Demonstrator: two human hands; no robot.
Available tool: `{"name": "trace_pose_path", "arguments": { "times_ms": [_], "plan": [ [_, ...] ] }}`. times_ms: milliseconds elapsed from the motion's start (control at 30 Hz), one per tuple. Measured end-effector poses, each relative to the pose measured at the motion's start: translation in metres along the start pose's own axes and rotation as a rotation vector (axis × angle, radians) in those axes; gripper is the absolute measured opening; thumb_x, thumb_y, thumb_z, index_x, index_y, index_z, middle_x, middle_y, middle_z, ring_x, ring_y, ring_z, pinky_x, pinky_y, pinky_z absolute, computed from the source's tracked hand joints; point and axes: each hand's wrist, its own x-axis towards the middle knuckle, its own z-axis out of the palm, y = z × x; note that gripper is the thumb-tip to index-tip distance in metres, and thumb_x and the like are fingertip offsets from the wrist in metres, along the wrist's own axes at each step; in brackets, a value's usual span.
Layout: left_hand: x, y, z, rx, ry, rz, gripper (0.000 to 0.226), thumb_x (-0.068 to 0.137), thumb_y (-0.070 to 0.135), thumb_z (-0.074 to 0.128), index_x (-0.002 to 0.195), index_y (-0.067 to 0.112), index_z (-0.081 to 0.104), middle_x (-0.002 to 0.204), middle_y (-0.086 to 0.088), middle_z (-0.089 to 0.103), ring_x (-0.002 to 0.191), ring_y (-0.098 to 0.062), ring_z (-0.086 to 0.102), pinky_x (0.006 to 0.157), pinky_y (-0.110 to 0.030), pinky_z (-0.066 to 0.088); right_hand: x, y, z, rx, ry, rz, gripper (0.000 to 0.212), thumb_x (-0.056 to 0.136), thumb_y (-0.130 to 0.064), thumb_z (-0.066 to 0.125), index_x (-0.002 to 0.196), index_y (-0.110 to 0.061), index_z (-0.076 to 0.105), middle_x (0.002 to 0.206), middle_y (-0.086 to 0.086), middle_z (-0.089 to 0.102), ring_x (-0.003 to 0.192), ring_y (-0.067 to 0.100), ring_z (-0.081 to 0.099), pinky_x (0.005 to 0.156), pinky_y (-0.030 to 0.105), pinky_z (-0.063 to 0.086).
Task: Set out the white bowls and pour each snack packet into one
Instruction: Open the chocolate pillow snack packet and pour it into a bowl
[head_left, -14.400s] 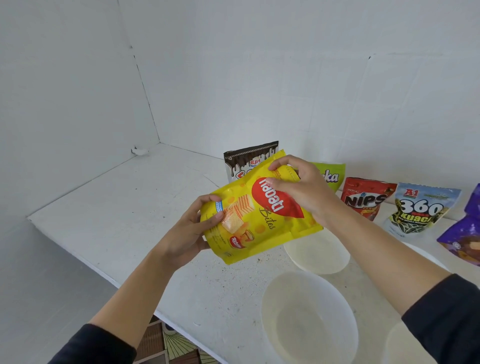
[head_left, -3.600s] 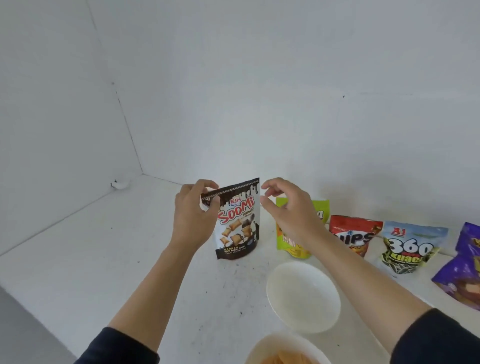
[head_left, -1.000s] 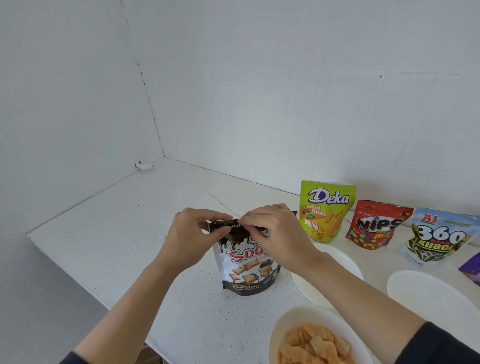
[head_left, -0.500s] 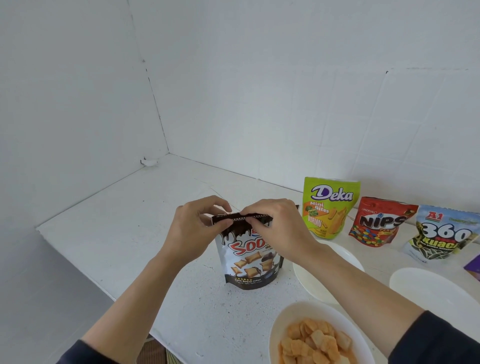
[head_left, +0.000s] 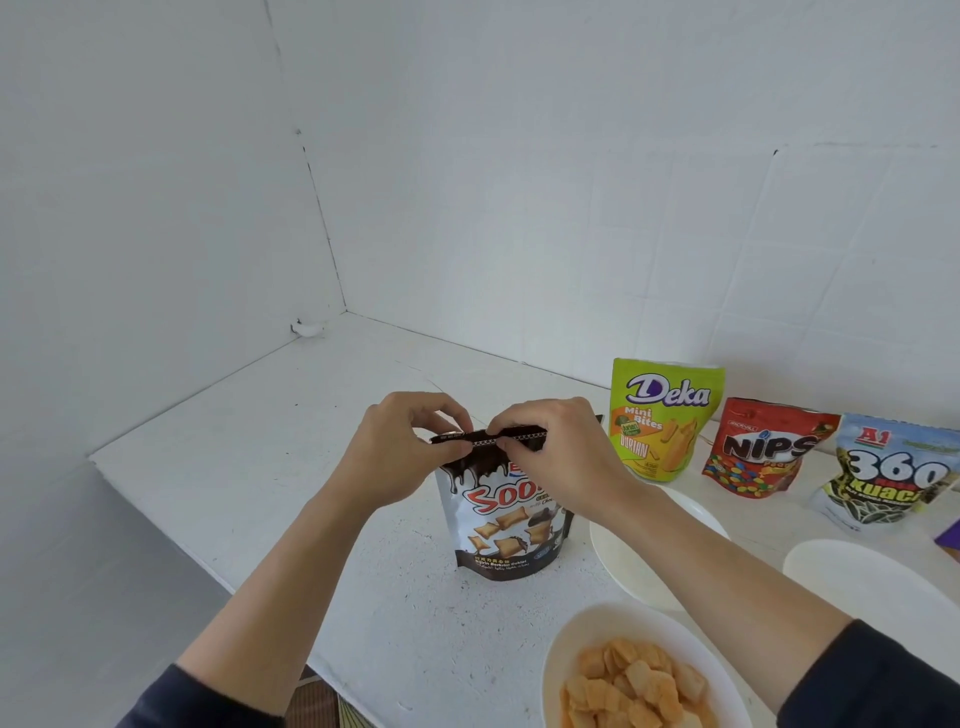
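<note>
Orange snack pieces fill the white bowl (head_left: 570, 644) nearest me. Beyond it I log the Soomi packet (head_left: 506, 527), upright on the white counter (head_left: 291, 467). My left hand (head_left: 395, 457) and right hand (head_left: 563, 457) both pinch its top strip, fingers curled. An empty bowl (head_left: 636, 564) sits just right of it. Farthest along the wall are the Deka packet (head_left: 660, 415), Nips packet (head_left: 763, 452) and 360 packet (head_left: 888, 478).

Dk navy sleeves (head_left: 883, 680) (both arms).

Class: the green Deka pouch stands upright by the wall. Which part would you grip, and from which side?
Likely the flat top seam of the Deka pouch, pinched from above: it stands upright, wall behind, Nips pouch close beside it.
</note>
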Motion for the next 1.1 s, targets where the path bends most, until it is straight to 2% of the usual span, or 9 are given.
{"name": "trace_pose_path", "arguments": {
  "times_ms": [200, 367, 500, 667, 800, 933, 1000, 1033, 1100],
  "plan": [
    [-0.002, -0.001, 0.001, 0.005, 0.001, -0.021, 0.016, 0.083, 0.022, 0.081, 0.081, 0.036, 0.075, 0.078, 0.018, 0.076, 0.083, 0.004, 0.069, 0.074, -0.03, 0.057, -0.001, -0.003, -0.003, 0.021, -0.019, 0.004, 0.023, 0.089, -0.007, 0.066, 0.097, -0.024, 0.08, 0.092, -0.011, 0.078, 0.083, 0.003, 0.07, 0.076, 0.011, 0.05],
    [-0.005, -0.003, 0.003, -0.025, 0.026, -0.032, 0.014, 0.082, 0.021, 0.082, 0.082, 0.034, 0.076, 0.078, 0.015, 0.077, 0.076, -0.006, 0.072, 0.074, -0.036, 0.059, -0.003, -0.005, -0.002, 0.002, -0.024, -0.022, 0.023, 0.089, -0.007, 0.066, 0.097, -0.023, 0.08, 0.091, -0.011, 0.078, 0.082, 0.003, 0.069, 0.074, 0.01, 0.049],
    [-0.009, -0.006, 0.008, -0.071, 0.073, -0.008, 0.012, 0.083, 0.015, 0.082, 0.082, 0.026, 0.078, 0.081, 0.011, 0.078, 0.075, -0.001, 0.072, 0.07, -0.025, 0.058, -0.002, -0.003, -0.003, -0.011, -0.02, -0.033, 0.019, 0.089, -0.009, 0.067, 0.094, -0.023, 0.078, 0.088, -0.011, 0.076, 0.08, 0.004, 0.069, 0.073, 0.016, 0.051],
    [-0.012, -0.014, 0.008, -0.09, 0.069, -0.045, 0.012, 0.082, 0.02, 0.085, 0.082, 0.03, 0.078, 0.082, 0.011, 0.078, 0.072, -0.01, 0.074, 0.062, -0.017, 0.049, -0.005, 0.003, -0.004, -0.031, -0.015, -0.053, 0.005, 0.088, -0.019, 0.075, 0.089, -0.023, 0.076, 0.082, -0.011, 0.075, 0.076, 0.006, 0.068, 0.072, 0.025, 0.054],
    [-0.014, -0.017, 0.003, -0.082, 0.086, -0.052, 0.01, 0.079, 0.026, 0.087, 0.082, 0.032, 0.08, 0.082, 0.011, 0.078, 0.069, -0.013, 0.075, 0.06, -0.021, 0.05, -0.008, 0.011, -0.011, -0.037, -0.002, -0.07, 0.003, 0.086, -0.024, 0.078, 0.088, -0.023, 0.075, 0.082, -0.011, 0.074, 0.075, 0.005, 0.067, 0.07, 0.02, 0.05],
    [-0.014, -0.015, 0.003, -0.073, 0.093, -0.02, 0.007, 0.083, 0.021, 0.084, 0.084, 0.026, 0.08, 0.086, 0.007, 0.078, 0.069, -0.011, 0.075, 0.05, -0.009, 0.042, -0.008, 0.022, -0.02, -0.044, 0.027, -0.074, 0.008, 0.085, -0.02, 0.079, 0.082, -0.019, 0.072, 0.076, -0.011, 0.072, 0.072, 0.005, 0.065, 0.068, 0.018, 0.047],
    [-0.013, -0.013, 0.005, -0.058, 0.088, 0.014, 0.007, 0.086, 0.016, 0.081, 0.085, 0.023, 0.079, 0.087, 0.007, 0.077, 0.066, -0.008, 0.073, 0.047, -0.009, 0.041, -0.009, 0.026, -0.022, -0.03, 0.041, -0.068, 0.007, 0.085, -0.018, 0.079, 0.082, -0.017, 0.072, 0.077, -0.009, 0.072, 0.074, 0.006, 0.065, 0.068, 0.019, 0.048],
    [-0.013, -0.013, 0.006, -0.032, 0.096, 0.051, 0.007, 0.087, 0.015, 0.08, 0.087, 0.023, 0.079, 0.089, 0.008, 0.076, 0.068, -0.008, 0.072, 0.05, -0.01, 0.044, -0.009, 0.027, -0.022, -0.03, 0.048, -0.071, 0.006, 0.085, -0.017, 0.079, 0.083, -0.016, 0.073, 0.078, -0.008, 0.072, 0.075, 0.006, 0.065, 0.069, 0.02, 0.048],
    [-0.011, -0.012, 0.008, 0.063, 0.124, 0.188, 0.01, 0.088, 0.013, 0.077, 0.092, 0.023, 0.079, 0.093, 0.01, 0.075, 0.076, -0.011, 0.071, 0.065, -0.018, 0.055, -0.01, 0.026, -0.021, -0.021, 0.059, -0.084, 0.003, 0.086, -0.014, 0.077, 0.087, -0.015, 0.074, 0.082, -0.007, 0.073, 0.077, 0.007, 0.065, 0.069, 0.022, 0.05]
  ]
}}
